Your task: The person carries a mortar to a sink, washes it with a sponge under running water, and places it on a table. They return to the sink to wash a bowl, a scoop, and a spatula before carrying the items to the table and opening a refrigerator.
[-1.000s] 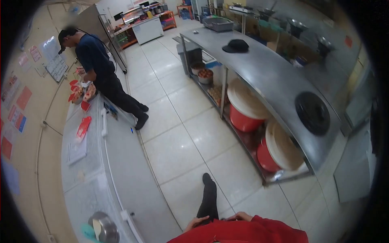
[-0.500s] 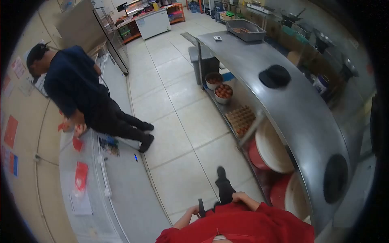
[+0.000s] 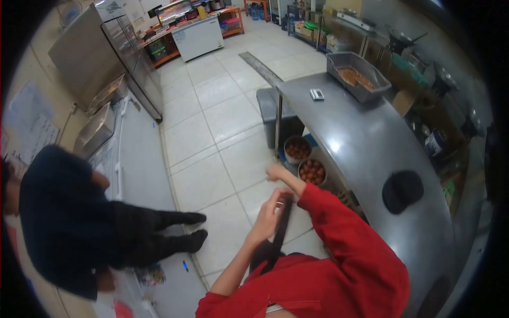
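My left hand (image 3: pixel 269 214) is in front of my waist, its fingers curled over the upper end of a black strap (image 3: pixel 281 233) that rises from my waist. Just beyond it is my right hand (image 3: pixel 275 172), closed like a fist and slightly blurred; whether anything is inside cannot be seen. My right forearm, in a red sleeve, reaches across in front of the lower shelf. Close to that hand stand two buckets of round reddish-brown things that look like eggs, the nearer bucket (image 3: pixel 313 173) and the farther bucket (image 3: pixel 297 150).
A steel table (image 3: pixel 360 143) on my right carries a black cap (image 3: pixel 403 191), a small white scale (image 3: pixel 316 94) and a grey tub (image 3: pixel 360 79) with orange-brown contents. A grey bin (image 3: pixel 269 116) stands at its end. At left, a person (image 3: pixel 69 212) stands at a white chest freezer (image 3: pixel 140 143).
Both my hands have risen from my waist and moved forward; the black strap has come up with my left hand. The view has shifted forward along the table. The co-worker appears nearer.
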`<state>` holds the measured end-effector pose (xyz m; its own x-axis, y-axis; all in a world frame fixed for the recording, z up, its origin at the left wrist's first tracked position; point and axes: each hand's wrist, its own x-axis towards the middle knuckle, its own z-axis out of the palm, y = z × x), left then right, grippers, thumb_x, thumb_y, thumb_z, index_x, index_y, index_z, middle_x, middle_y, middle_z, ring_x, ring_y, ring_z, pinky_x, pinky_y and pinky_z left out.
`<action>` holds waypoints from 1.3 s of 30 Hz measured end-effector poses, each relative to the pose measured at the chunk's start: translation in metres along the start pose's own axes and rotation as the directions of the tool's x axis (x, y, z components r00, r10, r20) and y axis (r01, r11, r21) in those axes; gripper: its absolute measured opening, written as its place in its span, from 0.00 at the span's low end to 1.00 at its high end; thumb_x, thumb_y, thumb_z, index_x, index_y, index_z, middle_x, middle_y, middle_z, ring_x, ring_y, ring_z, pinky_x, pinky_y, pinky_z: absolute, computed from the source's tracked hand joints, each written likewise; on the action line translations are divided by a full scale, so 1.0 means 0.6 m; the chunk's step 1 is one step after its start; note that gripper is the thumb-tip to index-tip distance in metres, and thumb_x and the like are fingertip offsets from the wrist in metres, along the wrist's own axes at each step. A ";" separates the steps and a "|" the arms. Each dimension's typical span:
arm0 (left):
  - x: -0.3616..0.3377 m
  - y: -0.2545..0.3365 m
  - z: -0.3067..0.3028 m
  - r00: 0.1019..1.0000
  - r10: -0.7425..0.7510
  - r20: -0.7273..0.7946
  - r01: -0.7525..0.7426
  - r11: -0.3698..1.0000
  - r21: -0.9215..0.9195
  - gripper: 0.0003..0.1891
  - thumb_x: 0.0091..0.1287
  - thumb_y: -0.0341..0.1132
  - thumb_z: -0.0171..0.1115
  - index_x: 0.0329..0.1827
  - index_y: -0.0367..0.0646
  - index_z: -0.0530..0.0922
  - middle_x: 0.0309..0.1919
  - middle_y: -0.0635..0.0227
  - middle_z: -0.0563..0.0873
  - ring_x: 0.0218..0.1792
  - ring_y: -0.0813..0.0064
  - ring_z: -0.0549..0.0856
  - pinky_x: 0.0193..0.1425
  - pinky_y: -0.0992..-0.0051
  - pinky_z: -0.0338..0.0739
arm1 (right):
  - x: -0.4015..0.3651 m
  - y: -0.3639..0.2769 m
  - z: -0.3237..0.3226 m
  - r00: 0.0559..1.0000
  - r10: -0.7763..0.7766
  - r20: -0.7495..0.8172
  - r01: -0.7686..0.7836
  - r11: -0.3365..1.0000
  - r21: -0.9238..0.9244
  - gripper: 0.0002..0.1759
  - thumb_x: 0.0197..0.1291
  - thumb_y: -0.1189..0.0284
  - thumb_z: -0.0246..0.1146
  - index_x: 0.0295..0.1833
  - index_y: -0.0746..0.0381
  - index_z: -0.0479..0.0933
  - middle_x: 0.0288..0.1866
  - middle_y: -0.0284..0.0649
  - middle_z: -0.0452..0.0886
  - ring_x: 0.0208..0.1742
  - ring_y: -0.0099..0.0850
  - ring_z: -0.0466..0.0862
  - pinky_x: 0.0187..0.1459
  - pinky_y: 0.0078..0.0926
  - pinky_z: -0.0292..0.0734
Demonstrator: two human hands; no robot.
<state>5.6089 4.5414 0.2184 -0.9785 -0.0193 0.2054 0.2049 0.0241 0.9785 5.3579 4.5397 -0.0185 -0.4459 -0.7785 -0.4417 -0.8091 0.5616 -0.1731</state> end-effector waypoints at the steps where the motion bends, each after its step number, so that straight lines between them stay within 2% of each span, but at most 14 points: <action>1: 0.059 0.049 -0.013 0.998 -0.059 -0.002 0.059 0.994 0.097 0.13 0.63 0.39 0.51 0.43 0.39 0.69 0.31 0.65 0.78 0.37 0.75 0.78 0.44 0.73 0.70 | 0.002 -0.018 -0.147 0.991 0.063 -0.115 -0.057 0.997 0.054 0.22 0.47 0.61 0.60 0.47 0.61 0.74 0.50 0.51 0.73 0.54 0.45 0.71 0.51 0.41 0.69; 8: 0.461 0.044 -0.235 0.931 0.346 0.120 -0.339 0.692 0.638 0.14 0.65 0.42 0.48 0.34 0.38 0.69 0.24 0.68 0.75 0.28 0.76 0.75 0.32 0.72 0.68 | 0.402 0.194 -0.647 0.869 -0.037 -0.494 -0.014 0.995 -0.100 0.18 0.47 0.64 0.60 0.45 0.59 0.75 0.50 0.48 0.73 0.53 0.43 0.72 0.51 0.43 0.70; 10: 0.571 0.081 -0.318 0.855 0.070 0.514 -0.035 0.996 -0.078 0.16 0.68 0.42 0.44 0.31 0.36 0.67 0.22 0.68 0.71 0.27 0.78 0.71 0.33 0.74 0.66 | 0.442 0.283 -0.749 0.806 0.209 -0.554 -0.284 0.957 -0.052 0.17 0.47 0.67 0.61 0.45 0.58 0.75 0.50 0.49 0.72 0.54 0.45 0.70 0.52 0.42 0.69; 13: 0.680 0.099 -0.347 0.506 0.408 0.760 0.226 0.787 -0.574 0.16 0.69 0.42 0.42 0.29 0.37 0.66 0.23 0.74 0.65 0.29 0.83 0.64 0.37 0.78 0.63 | 0.533 0.499 -0.877 0.783 0.324 -0.532 -0.255 0.946 0.201 0.18 0.37 0.64 0.65 0.38 0.58 0.79 0.37 0.47 0.79 0.47 0.41 0.74 0.46 0.37 0.71; 16: 0.836 0.027 -0.423 0.333 0.399 0.854 0.522 0.676 -0.520 0.16 0.69 0.42 0.43 0.29 0.38 0.68 0.24 0.78 0.66 0.30 0.86 0.63 0.39 0.80 0.61 | 0.568 0.612 -1.021 0.554 0.766 -0.326 0.063 0.351 0.934 0.20 0.42 0.62 0.65 0.43 0.55 0.75 0.40 0.36 0.75 0.39 0.32 0.74 0.35 0.33 0.73; 21: 1.198 -0.256 -0.565 0.210 0.457 0.864 0.728 0.517 -0.450 0.14 0.66 0.43 0.46 0.34 0.41 0.72 0.27 0.76 0.72 0.31 0.84 0.70 0.37 0.79 0.67 | 0.782 0.849 -1.222 0.425 0.854 -0.301 0.898 -0.357 0.256 0.12 0.50 0.62 0.56 0.40 0.53 0.72 0.38 0.35 0.75 0.37 0.31 0.73 0.37 0.34 0.72; 22: 1.265 -0.289 -0.597 0.439 0.191 0.878 0.559 0.707 -0.433 0.13 0.66 0.43 0.47 0.37 0.41 0.72 0.29 0.74 0.73 0.32 0.81 0.71 0.37 0.78 0.69 | 0.845 0.888 -1.255 0.443 0.869 -0.222 0.886 -0.386 0.257 0.11 0.51 0.63 0.55 0.39 0.54 0.72 0.37 0.34 0.74 0.37 0.31 0.72 0.37 0.33 0.72; 27: 1.495 -0.615 -0.913 0.785 -0.440 0.437 0.496 0.868 -0.017 0.15 0.65 0.42 0.49 0.45 0.40 0.72 0.39 0.64 0.77 0.40 0.73 0.76 0.47 0.72 0.72 | 1.121 1.006 -1.365 0.591 0.778 -0.214 0.805 -0.550 0.222 0.13 0.50 0.63 0.56 0.41 0.56 0.71 0.36 0.33 0.74 0.35 0.30 0.71 0.40 0.31 0.69; 29: 1.460 -0.850 -1.121 0.951 -0.286 -0.119 0.309 0.848 0.430 0.16 0.63 0.39 0.47 0.45 0.37 0.75 0.52 0.57 0.74 0.56 0.58 0.69 0.63 0.64 0.58 | 1.229 1.043 -1.408 0.600 0.739 -0.308 0.799 -0.536 0.271 0.14 0.51 0.62 0.56 0.43 0.56 0.71 0.37 0.34 0.74 0.37 0.31 0.72 0.41 0.32 0.69; 30: 1.416 -0.900 -1.210 0.862 -0.362 -0.355 0.505 0.543 0.671 0.17 0.63 0.36 0.44 0.50 0.37 0.73 0.52 0.56 0.74 0.56 0.58 0.69 0.63 0.64 0.59 | 1.287 1.054 -1.438 0.601 0.681 -0.417 0.799 -0.513 0.314 0.15 0.53 0.62 0.55 0.45 0.56 0.70 0.38 0.35 0.75 0.38 0.32 0.73 0.43 0.33 0.70; 32: 1.296 -0.924 -1.338 0.391 -0.582 -0.713 0.775 0.626 -0.087 0.19 0.62 0.44 0.46 0.52 0.43 0.70 0.51 0.59 0.72 0.53 0.60 0.70 0.54 0.61 0.67 | 1.411 1.062 -1.433 0.620 0.361 -0.697 0.723 -0.607 0.329 0.16 0.59 0.63 0.50 0.49 0.58 0.69 0.42 0.38 0.76 0.42 0.33 0.75 0.46 0.37 0.71; 35: 1.128 -0.932 -1.409 0.047 -0.776 -0.629 0.197 0.624 -0.756 0.33 0.57 0.62 0.47 0.62 0.55 0.59 0.58 0.62 0.64 0.56 0.55 0.65 0.50 0.45 0.66 | 1.600 1.072 -1.335 0.780 0.070 -0.622 0.626 -0.066 0.777 0.19 0.62 0.60 0.47 0.54 0.59 0.67 0.43 0.39 0.76 0.43 0.32 0.76 0.47 0.33 0.72; 37: 1.147 -0.895 -1.406 -0.314 -0.833 -0.456 0.301 0.369 -0.880 0.34 0.57 0.63 0.46 0.62 0.55 0.58 0.58 0.61 0.64 0.56 0.54 0.65 0.51 0.46 0.65 | 1.668 1.066 -1.232 0.894 0.138 -0.425 -0.162 0.986 -0.022 0.20 0.56 0.62 0.52 0.53 0.59 0.69 0.44 0.44 0.76 0.46 0.41 0.75 0.49 0.37 0.69; 39: 1.279 -0.917 -1.423 -0.361 -0.868 -0.343 0.384 0.197 -0.902 0.35 0.57 0.64 0.45 0.63 0.55 0.58 0.59 0.60 0.63 0.57 0.54 0.64 0.52 0.46 0.64 | 1.762 1.139 -1.008 0.964 0.211 -0.165 -0.256 0.905 -0.340 0.23 0.49 0.61 0.59 0.53 0.51 0.71 0.54 0.51 0.69 0.60 0.45 0.64 0.58 0.49 0.56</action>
<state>4.7655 3.6599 -0.1454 0.1833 -0.3563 -0.9162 -0.3140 -0.9044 0.2889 4.1022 3.9309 -0.0714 -0.6631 -0.6780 -0.3173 -0.7483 0.6122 0.2555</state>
